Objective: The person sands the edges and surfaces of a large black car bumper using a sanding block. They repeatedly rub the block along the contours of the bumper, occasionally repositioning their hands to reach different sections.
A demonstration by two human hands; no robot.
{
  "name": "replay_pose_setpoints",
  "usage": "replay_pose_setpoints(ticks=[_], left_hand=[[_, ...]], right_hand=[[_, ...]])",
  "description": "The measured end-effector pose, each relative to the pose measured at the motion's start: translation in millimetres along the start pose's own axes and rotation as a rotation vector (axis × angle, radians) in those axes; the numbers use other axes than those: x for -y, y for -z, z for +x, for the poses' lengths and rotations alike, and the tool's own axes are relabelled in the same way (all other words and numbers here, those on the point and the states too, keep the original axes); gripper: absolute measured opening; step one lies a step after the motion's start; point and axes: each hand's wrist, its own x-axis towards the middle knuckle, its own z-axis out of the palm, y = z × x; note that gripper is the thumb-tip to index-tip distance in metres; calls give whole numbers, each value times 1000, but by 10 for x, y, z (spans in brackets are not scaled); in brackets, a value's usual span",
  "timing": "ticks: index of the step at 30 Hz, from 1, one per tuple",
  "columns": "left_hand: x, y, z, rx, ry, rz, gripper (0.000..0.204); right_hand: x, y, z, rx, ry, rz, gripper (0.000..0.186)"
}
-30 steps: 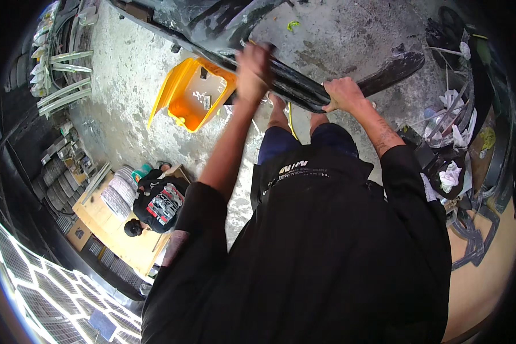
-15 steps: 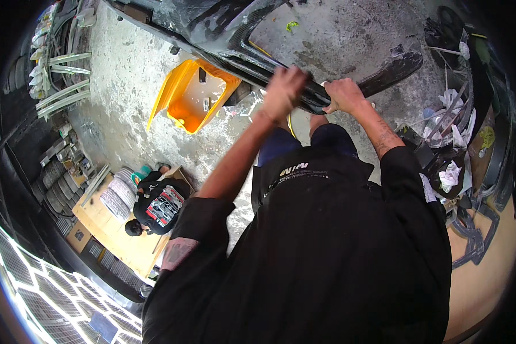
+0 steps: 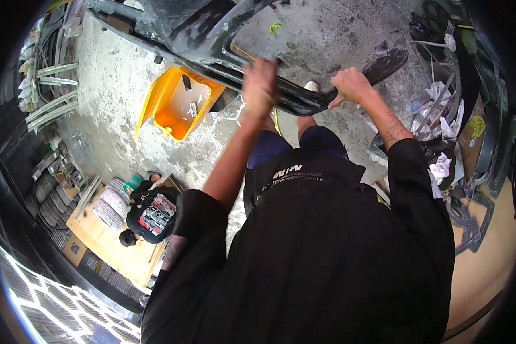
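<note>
A large black car bumper [image 3: 212, 70], dusty and scuffed in places, stretches across the top of the head view toward my legs. My left hand [image 3: 260, 86] is on or just over its near strip, smeared by motion. A small dark shape shows beside its fingertips; whether the hand holds it is unclear. My right hand [image 3: 351, 87] is closed round the bumper's edge near the bend, thumb pointing down and fingers over the far side. To the right of this hand the bumper's dark curved end [image 3: 387, 64] reaches outward.
A yellow open container [image 3: 180, 129] with small items in it is on the stained concrete floor [image 3: 109, 74] at left. Another person [image 3: 155, 209] is beside a wooden table [image 3: 106, 249] with tyres. Crumpled plastic and scraps [image 3: 441, 166] are heaped at right.
My left hand has moved a little left along the bumper, blurred in both frames. The right hand still grips the edge, with its thumb now lower. The whole view has shifted slightly.
</note>
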Motion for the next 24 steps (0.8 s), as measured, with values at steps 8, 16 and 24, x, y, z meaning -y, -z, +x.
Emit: replay_pose_setpoints(ticks=[8, 16, 24], left_hand=[[208, -155, -93, -30, 122, -68, 43], [246, 152, 120, 353, 54, 5, 41], [34, -99, -80, 117, -169, 86, 36]], right_hand=[[35, 61, 39, -34, 10, -29, 76], [9, 21, 19, 14, 13, -34, 79], [37, 79, 82, 35, -8, -35, 80]])
